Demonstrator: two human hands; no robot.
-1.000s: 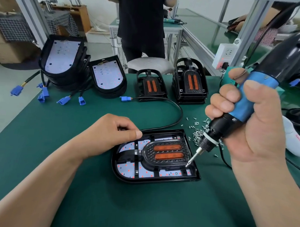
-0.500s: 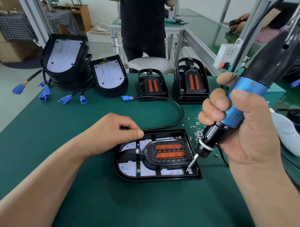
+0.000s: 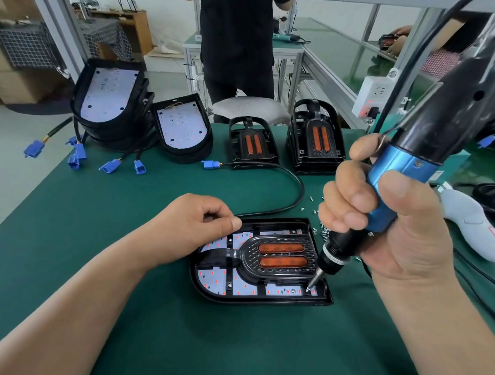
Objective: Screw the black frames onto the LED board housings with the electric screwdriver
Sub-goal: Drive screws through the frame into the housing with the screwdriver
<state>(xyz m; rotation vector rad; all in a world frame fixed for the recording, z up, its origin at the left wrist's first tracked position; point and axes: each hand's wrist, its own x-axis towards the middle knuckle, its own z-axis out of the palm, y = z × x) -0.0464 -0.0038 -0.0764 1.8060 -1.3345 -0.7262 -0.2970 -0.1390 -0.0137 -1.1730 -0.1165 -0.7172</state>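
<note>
black frame (image 3: 246, 257) partly screwed: your right hand (image 3: 393, 229) fingers wrap electric screwdriver (image 3: 401, 170); left hand (image 3: 191, 222) curled on housing (image 3: 253, 301) rim; bare stacks (image 3: 106, 98) wait.

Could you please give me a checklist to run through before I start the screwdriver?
1. Bit tip at the near-right corner of the housing: ok.
2. Screw seated under the bit: cannot tell.
3. Left hand holds the housing's far rim: ok.
4. Right hand grips the electric screwdriver: ok.
5. Black frame sits inside the housing: ok.
6. Screwdriver square to the board: not ok, it looks tilted.
</note>
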